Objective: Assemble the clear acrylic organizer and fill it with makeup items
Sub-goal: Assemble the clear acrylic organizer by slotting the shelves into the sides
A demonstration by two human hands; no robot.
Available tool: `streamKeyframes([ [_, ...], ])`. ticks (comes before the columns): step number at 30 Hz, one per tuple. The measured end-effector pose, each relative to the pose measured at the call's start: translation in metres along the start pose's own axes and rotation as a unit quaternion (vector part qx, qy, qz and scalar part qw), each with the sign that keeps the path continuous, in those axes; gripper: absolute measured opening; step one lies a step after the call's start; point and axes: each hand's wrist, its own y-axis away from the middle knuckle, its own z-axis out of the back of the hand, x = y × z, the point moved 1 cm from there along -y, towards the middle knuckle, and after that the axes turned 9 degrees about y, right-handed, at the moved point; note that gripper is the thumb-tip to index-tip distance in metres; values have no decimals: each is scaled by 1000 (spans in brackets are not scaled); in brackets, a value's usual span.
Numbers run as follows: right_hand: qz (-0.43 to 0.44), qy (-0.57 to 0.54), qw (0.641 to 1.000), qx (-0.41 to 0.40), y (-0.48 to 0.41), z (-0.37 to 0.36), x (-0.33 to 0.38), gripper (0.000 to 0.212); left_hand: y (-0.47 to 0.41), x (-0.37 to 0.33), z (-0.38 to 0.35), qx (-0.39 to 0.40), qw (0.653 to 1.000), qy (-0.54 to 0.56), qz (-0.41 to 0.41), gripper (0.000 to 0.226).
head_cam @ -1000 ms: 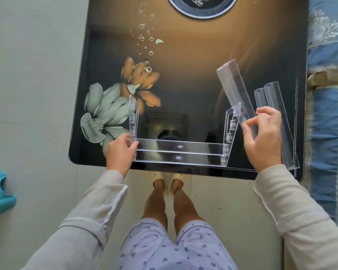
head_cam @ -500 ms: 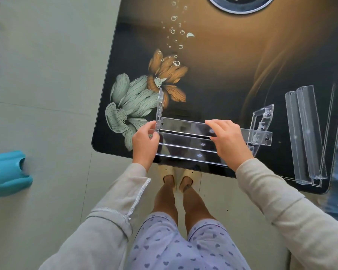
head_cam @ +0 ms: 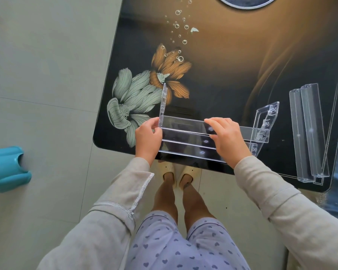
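- Head view, looking down: a glossy dark tabletop [head_cam: 232, 75] with a flower print [head_cam: 144, 88] stands on a pale tiled floor [head_cam: 47, 75].
- The organizer [head_cam: 185, 147], clear acrylic and only partly built, sits at the near edge of the tabletop, between the two hands.
- Its parts: an upright left panel [head_cam: 163, 102], a slotted right panel [head_cam: 266, 117] that leans to the right, and stepped shelves running between them.
- The top shelf [head_cam: 183, 124] spans from the left panel towards the right panel. Its right end lies against that panel's slots; whether it is seated there cannot be told.
- Left hand [head_cam: 147, 138]: fingers and thumb are curled and pinch the organizer at its left end, where the top shelf meets the left panel.
- Right hand [head_cam: 227, 139]: it grips the top shelf right of its middle, with fingers bent over the far edge and the thumb along the near edge. The palm covers part of the lower shelves.
- Spare shelves [head_cam: 310, 131]: two long clear pieces lie side by side near the right edge of the tabletop, well apart from both hands.
- On the floor: a teal object [head_cam: 7, 169] at far left, and pale slippers [head_cam: 179, 170] below the near edge of the tabletop.
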Motion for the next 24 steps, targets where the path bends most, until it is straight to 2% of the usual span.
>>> streamKeyframes([
  [10, -7, 10, 999, 34, -4, -7, -2, 45, -1, -2, -2, -22, 1000, -22, -3, 28],
  [15, -6, 16, 1000, 23, -4, -7, -2, 43, -8, -8, -12, -66, 995, -78, 21, 20],
  [19, -33, -37, 999, -2, 9, -3, -3, 43, -15, -10, -17, -74, 991, -109, 25, 19],
  [21, -101, -115, 986, -68, 22, 2, -8, 38, -16, -7, -17, -77, 989, -123, 14, 20],
  [22, -157, -160, 966, -129, 30, 6, -11, 33, -16, -5, -18, -77, 989, -128, 8, 20],
  [24, -289, -233, 895, -246, 42, 13, -23, 25, -16, -3, -18, -82, 988, -128, 1, 21],
])
